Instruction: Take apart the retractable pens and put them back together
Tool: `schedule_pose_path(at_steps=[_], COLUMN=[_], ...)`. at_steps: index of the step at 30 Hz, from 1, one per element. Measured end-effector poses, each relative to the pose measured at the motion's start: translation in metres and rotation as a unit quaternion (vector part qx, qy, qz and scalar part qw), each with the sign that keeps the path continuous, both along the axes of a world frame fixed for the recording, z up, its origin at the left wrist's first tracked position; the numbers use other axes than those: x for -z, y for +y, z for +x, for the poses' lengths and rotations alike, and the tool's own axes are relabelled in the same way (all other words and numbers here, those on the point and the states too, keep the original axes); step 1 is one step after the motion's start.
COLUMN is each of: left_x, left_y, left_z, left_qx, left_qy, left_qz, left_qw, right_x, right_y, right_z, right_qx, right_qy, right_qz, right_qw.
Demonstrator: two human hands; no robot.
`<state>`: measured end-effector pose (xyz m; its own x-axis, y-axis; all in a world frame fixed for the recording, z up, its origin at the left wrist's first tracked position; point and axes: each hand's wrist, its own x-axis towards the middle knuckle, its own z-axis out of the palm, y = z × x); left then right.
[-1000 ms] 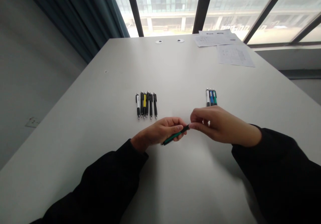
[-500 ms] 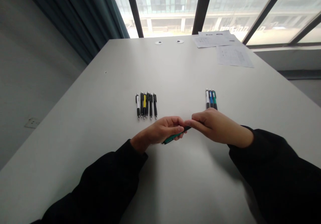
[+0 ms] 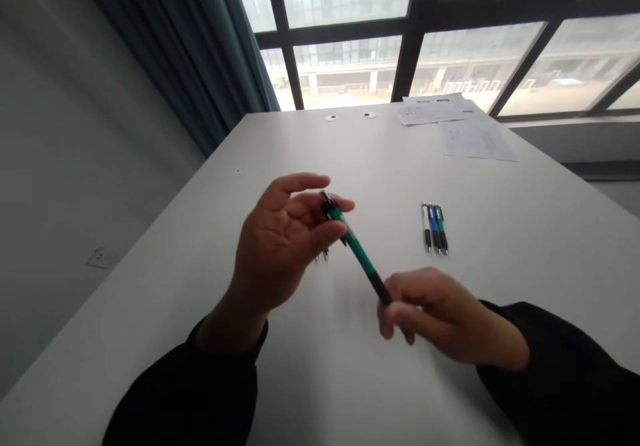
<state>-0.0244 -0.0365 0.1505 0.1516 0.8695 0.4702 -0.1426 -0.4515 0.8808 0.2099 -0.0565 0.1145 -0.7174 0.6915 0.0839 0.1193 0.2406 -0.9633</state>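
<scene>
Between my two hands a green ballpoint pen (image 3: pixel 363 257) is raised at a slant, its clicker end up and its black grip end down to the right. My left hand (image 3: pixel 275 243) holds the upper part near the clip with the thumb and fingers, the index finger stretched out above. Lower down, my right hand (image 3: pixel 445 316) pinches the black grip end; the tip is hidden in its fingers. Behind my left hand, only the metal tips of pens (image 3: pixel 326 255) show. To the right lie a white pen (image 3: pixel 426 225), a blue pen (image 3: pixel 434 225) and another green pen (image 3: pixel 441 223), side by side.
The white table (image 3: pixel 350 379) reaches to the window. Printed papers (image 3: pixel 475 141) lie at its far right. Two round white pieces with dark centres (image 3: pixel 331 119) sit by the far edge. A dark blue curtain (image 3: pixel 200 53) hangs at the left.
The green pen has been lifted and turned, with its clicker end now up. My left hand has risen and covers most of the left pen row. My right hand now grips the pen's lower end.
</scene>
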Motion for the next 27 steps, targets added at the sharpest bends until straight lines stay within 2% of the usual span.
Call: schedule_pose_path(at_steps=[3, 5, 16, 18, 20, 24, 27], left_x=[-0.002, -0.004, -0.008, -0.011, -0.014, -0.020, -0.019], left_y=[-0.012, -0.017, -0.017, -0.016, -0.016, -0.018, -0.020], left_z=[0.010, 0.013, 0.009, 0.008, 0.009, 0.016, 0.020], left_qx=[0.063, 0.070, -0.020, -0.048, -0.073, -0.129, -0.164], left_qy=[0.022, 0.028, -0.011, -0.013, -0.005, 0.022, 0.035], left_qz=[0.010, 0.026, 0.100, 0.113, 0.116, 0.108, 0.095], left_qw=[0.998, 0.997, 0.995, 0.992, 0.991, 0.985, 0.981], right_x=[-0.003, -0.005, -0.007, -0.009, -0.014, -0.031, -0.041], right_y=[-0.020, -0.026, -0.021, -0.017, -0.012, -0.007, -0.006], right_z=[-0.013, -0.016, -0.008, -0.001, 0.008, 0.022, 0.027], right_qx=[-0.047, -0.043, 0.073, 0.110, 0.176, 0.347, 0.411], right_qy=[-0.034, -0.052, -0.041, -0.014, 0.019, 0.098, 0.128], right_qz=[0.086, 0.122, 0.152, 0.158, 0.162, 0.184, 0.201], right_qw=[0.995, 0.990, 0.985, 0.981, 0.971, 0.915, 0.880])
